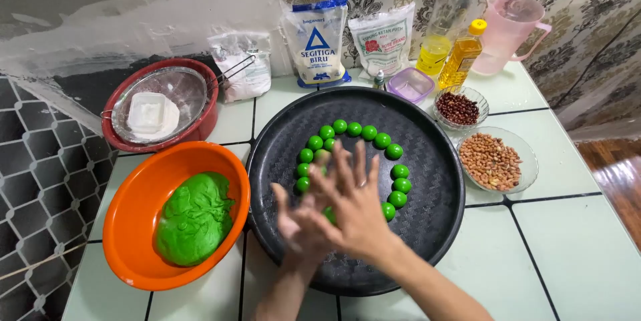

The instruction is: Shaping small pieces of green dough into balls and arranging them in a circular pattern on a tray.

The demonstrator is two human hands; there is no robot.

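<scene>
I look down on a counter of pale square tiles (567,254) with dark grout; behind it the wall is patterned damask paper on the right and rough grey and white plaster on the left.

Beyond my hands, against the wall, 2 soft bags stand side by side: a white one with blue trim (316,41) and a white one with a red mark (382,37). Right of them are 2 clear bottles of yellow oil with yellow caps (461,54) and a pink plastic jug (511,31).

My left hand (297,224) and right hand (354,204) meet palm to palm over the round black tray (427,227), fingers spread and blurred; I cannot tell what lies between them. The tray has a woven texture. An arc of small glossy green dough balls (354,129) curves on it just past my fingertips and to both sides.

Left of my hands, an orange plastic bowl (133,227) holds a lump of green dough (195,217). Farther left and back, a red bowl (200,121) carries a wire sieve. To my right, 2 glass dishes hold peanuts (491,159) and dark red beans (458,108).
</scene>
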